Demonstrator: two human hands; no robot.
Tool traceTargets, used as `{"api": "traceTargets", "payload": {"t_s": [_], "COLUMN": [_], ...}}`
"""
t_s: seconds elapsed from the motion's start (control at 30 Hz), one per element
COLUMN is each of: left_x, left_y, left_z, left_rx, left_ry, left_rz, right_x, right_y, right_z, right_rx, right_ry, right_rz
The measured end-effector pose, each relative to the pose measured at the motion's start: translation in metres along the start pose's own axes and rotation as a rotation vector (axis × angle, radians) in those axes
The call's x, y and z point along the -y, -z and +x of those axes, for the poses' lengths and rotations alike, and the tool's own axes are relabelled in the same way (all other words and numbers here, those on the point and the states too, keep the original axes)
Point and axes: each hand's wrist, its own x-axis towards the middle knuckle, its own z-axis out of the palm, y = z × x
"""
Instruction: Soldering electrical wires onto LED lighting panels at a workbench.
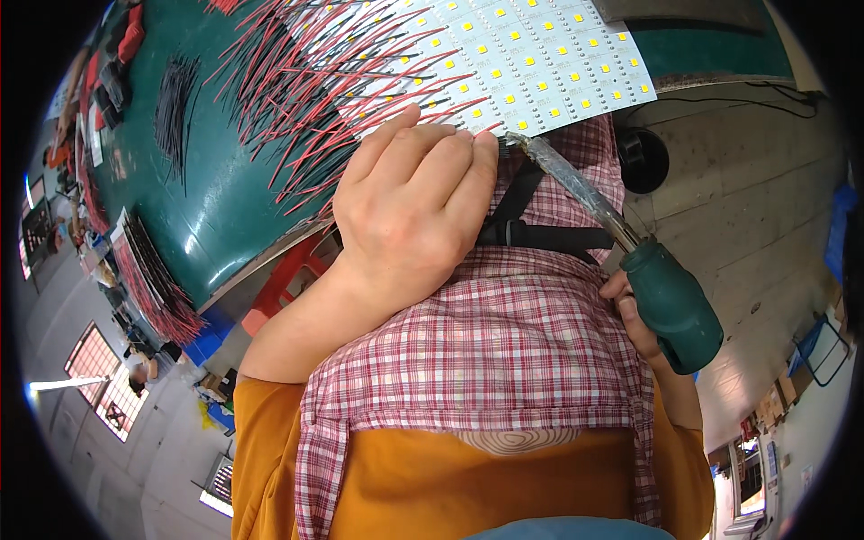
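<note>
Your left hand [409, 216] presses curled fingers onto the near edge of the white LED panel [531, 54] on the green bench [225, 207]; your right hand [639, 324] grips the soldering iron [621, 238], tip at that edge. Many red and black wires [306, 81] already stand attached; the joint itself is hidden

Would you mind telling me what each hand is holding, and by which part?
The right hand grips the soldering iron by its green handle. The left hand rests on the LED panel's near edge; whether it grips is unclear.

Right hand [630, 310] mostly hidden behind green handle [670, 306], iron tip [511, 138] perhaps blurred
</note>
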Motion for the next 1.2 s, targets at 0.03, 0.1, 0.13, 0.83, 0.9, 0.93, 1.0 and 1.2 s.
{"api": "traceTargets", "payload": {"t_s": [0.03, 0.1, 0.13, 0.83, 0.9, 0.93, 1.0, 1.2], "left_x": [0.0, -0.001, -0.001, 0.002, 0.002, 0.001, 0.002, 0.0], "left_y": [0.0, 0.0, 0.0, 0.005, 0.003, 0.002, 0.0, 0.0], "left_z": [0.0, 0.001, 0.001, -0.002, -0.001, 0.0, 0.001, 0.004], "left_rx": [0.001, 0.001, -0.002, -0.016, 0.013, 0.004, -0.003, -0.005], "left_ry": [0.005, 0.009, 0.009, 0.072, -0.006, -0.009, 0.001, 0.016], "left_rz": [0.005, 0.01, 0.008, -0.123, -0.039, -0.045, -0.06, -0.086], "right_x": [-0.001, -0.004, -0.004, -0.01, -0.009, -0.008, -0.005, -0.006], "right_y": [0.002, -0.001, -0.002, -0.005, -0.008, -0.009, -0.005, -0.003], "right_z": [0.0, -0.002, -0.003, -0.009, -0.009, -0.009, -0.005, -0.011], "right_rx": [0.018, 0.012, 0.006, -0.042, -0.063, -0.085, -0.078, -0.05], "right_ry": [0.098, 0.078, 0.058, -0.04, -0.039, -0.038, 0.042, 0.002], "right_rz": [-0.183, -0.193, -0.203, 0.322, 0.302, 0.28, 0.208, 0.176]}}
